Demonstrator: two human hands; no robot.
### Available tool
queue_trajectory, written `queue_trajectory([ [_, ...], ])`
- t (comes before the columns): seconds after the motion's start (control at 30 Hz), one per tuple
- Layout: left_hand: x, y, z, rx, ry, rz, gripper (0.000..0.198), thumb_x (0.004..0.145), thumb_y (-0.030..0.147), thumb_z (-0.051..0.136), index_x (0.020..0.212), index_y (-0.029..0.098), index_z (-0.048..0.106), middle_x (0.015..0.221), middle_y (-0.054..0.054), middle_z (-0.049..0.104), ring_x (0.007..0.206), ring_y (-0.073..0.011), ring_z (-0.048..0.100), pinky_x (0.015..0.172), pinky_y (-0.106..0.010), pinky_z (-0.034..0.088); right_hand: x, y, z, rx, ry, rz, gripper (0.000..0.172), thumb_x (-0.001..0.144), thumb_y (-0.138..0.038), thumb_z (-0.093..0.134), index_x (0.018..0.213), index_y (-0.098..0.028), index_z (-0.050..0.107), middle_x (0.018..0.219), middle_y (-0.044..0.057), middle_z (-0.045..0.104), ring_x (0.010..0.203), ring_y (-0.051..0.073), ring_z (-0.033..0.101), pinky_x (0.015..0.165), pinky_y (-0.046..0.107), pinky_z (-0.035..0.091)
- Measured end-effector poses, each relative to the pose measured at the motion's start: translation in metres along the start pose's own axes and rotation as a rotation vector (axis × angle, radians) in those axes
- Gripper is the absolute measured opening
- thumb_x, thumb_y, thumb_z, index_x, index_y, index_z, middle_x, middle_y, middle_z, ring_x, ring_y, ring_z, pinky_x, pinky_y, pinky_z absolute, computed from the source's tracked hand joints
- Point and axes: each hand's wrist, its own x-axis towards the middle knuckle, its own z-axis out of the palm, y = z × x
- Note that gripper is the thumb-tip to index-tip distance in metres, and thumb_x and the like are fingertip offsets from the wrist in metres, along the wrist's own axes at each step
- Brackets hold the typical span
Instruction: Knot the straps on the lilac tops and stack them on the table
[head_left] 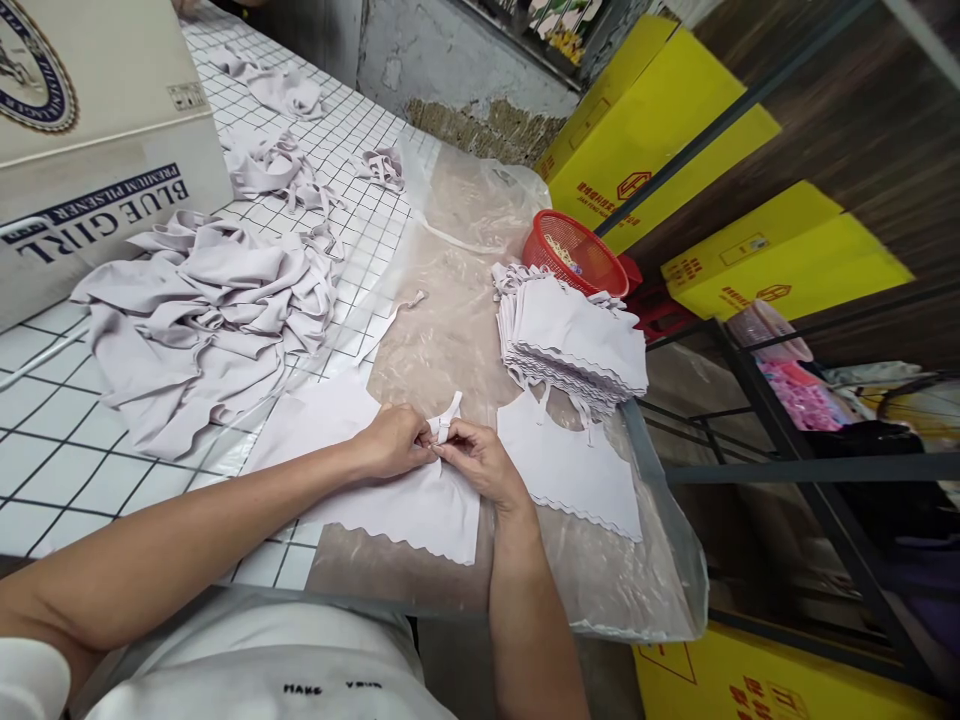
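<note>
In the head view, the pale lilac, scallop-edged fabric garment [405, 515] lay flat before the person, partly on the cloudy clear plastic sheet [424, 310] and partly on the white table with black grid lines [45, 450]. The bare left hand [394, 440] and bare right hand [481, 460] met at its upper edge, thumbs and fingers pinching the narrow pale strap [448, 412]; the fingertips nearly touched, and which fingers gripped hardest could not be told. The garment's scalloped hem stopped short of the table's near edge, leaving a strip of sheet between.

Just right of the right hand lay a second pale lilac garment with thin straps [574, 465], its right side near the sheet's overhanging edge. Behind it, the thick, neat stack of pale lilac garments [574, 335] reached the table's right edge, with the round red plastic basket [538, 245] beyond. Leftward, a crumpled lilac fabric heap [202, 310] and a white printed cardboard box [97, 165] bounded the space. Straight ahead, the sheet ran open between heap and stack.
</note>
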Motion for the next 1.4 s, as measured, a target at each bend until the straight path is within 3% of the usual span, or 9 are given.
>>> queue_trajectory([
  [0.23, 0.000, -0.002, 0.008, 0.048, 0.081, 0.032, 0.011, 0.079, 0.026, 0.065, 0.072, 0.018, 0.063, 0.080, -0.007, 0.070, 0.089, -0.0265, 0.063, 0.080, -0.036, 0.043, 0.003, 0.002, 0.002, 0.316, 0.025, 0.095, 0.033, 0.073, -0.046, 0.077, 0.089, -0.021, 0.062, 0.090, 0.004, 0.071, 0.084, 0.018, 0.064, 0.083, 0.033, 0.049],
  [0.37, 0.000, -0.002, 0.012, 0.060, 0.087, 0.058, 0.010, 0.079, 0.026, 0.066, 0.072, 0.018, 0.065, 0.082, -0.007, 0.071, 0.091, -0.0268, 0.063, 0.080, -0.036, 0.043, 0.007, -0.004, -0.001, 0.458, 0.152, 0.168, 0.039, 0.068, -0.044, 0.079, 0.088, -0.022, 0.054, 0.085, 0.004, 0.074, 0.070, 0.016, 0.063, 0.073, 0.031, 0.049],
  [0.53, 0.001, -0.003, 0.014, 0.081, 0.095, 0.055, 0.010, 0.080, 0.026, 0.067, 0.074, 0.018, 0.066, 0.082, -0.007, 0.072, 0.091, -0.0271, 0.062, 0.081, -0.038, 0.042, 0.022, -0.017, -0.021, 0.436, 0.340, 0.154, 0.048, 0.065, -0.034, 0.079, 0.103, -0.024, 0.052, 0.089, 0.002, 0.076, 0.071, 0.014, 0.063, 0.068, 0.026, 0.046],
  [0.8, -0.002, -0.003, 0.021, 0.147, 0.143, 0.071, 0.007, 0.082, 0.025, 0.063, 0.080, 0.018, 0.065, 0.085, -0.008, 0.069, 0.090, -0.0271, 0.061, 0.081, -0.040, 0.043, 0.070, -0.017, -0.044, 0.183, 0.384, 0.185, 0.034, 0.074, -0.030, 0.070, 0.102, -0.022, 0.052, 0.081, 0.001, 0.075, 0.065, 0.011, 0.060, 0.061, 0.023, 0.044],
  [0.93, -0.007, -0.006, 0.033, 0.277, 0.300, 0.174, 0.035, 0.087, 0.024, 0.055, 0.120, 0.015, 0.059, 0.124, -0.016, 0.062, 0.111, -0.0324, 0.057, 0.090, -0.046, 0.046, 0.092, -0.001, -0.044, 0.066, 0.377, 0.206, 0.023, 0.078, -0.026, 0.068, 0.095, -0.020, 0.053, 0.070, 0.000, 0.070, 0.059, 0.011, 0.060, 0.060, 0.024, 0.046],
  [1.03, -0.007, -0.010, 0.042, 0.366, 0.278, 0.296, 0.046, 0.094, 0.024, 0.046, 0.138, 0.011, 0.048, 0.148, -0.020, 0.046, 0.135, -0.0372, 0.042, 0.104, -0.053, 0.039, 0.100, 0.010, -0.045, -0.049, 0.408, 0.195, 0.019, 0.080, -0.024, 0.067, 0.094, -0.020, 0.055, 0.065, -0.003, 0.066, 0.057, 0.011, 0.058, 0.062, 0.025, 0.047],
  [1.23, -0.002, -0.010, 0.050, 0.418, 0.166, 0.287, 0.044, 0.097, 0.030, 0.044, 0.136, 0.011, 0.053, 0.152, -0.018, 0.045, 0.141, -0.0383, 0.037, 0.112, -0.054, 0.035, 0.103, 0.016, -0.047, -0.325, 0.470, 0.146, 0.012, 0.075, -0.019, 0.069, 0.085, -0.021, 0.062, 0.070, -0.003, 0.063, 0.072, 0.015, 0.059, 0.074, 0.027, 0.044],
  [1.33, 0.001, -0.007, 0.032, 0.377, 0.175, 0.313, 0.034, 0.096, 0.028, 0.047, 0.123, 0.014, 0.062, 0.144, -0.015, 0.053, 0.134, -0.0325, 0.046, 0.109, -0.046, 0.040, 0.103, 0.014, -0.047, -0.403, 0.474, 0.151, 0.009, 0.076, -0.021, 0.068, 0.082, -0.021, 0.063, 0.073, -0.001, 0.065, 0.075, 0.017, 0.061, 0.076, 0.028, 0.043],
  [1.4, 0.003, -0.012, 0.006, 0.367, 0.196, 0.224, 0.023, 0.093, 0.023, 0.050, 0.107, 0.017, 0.068, 0.130, -0.011, 0.062, 0.120, -0.0257, 0.056, 0.104, -0.038, 0.045, 0.103, 0.013, -0.049, -0.430, 0.484, 0.165, 0.010, 0.075, -0.024, 0.069, 0.082, -0.021, 0.063, 0.073, -0.001, 0.065, 0.076, 0.018, 0.061, 0.076, 0.029, 0.043],
])
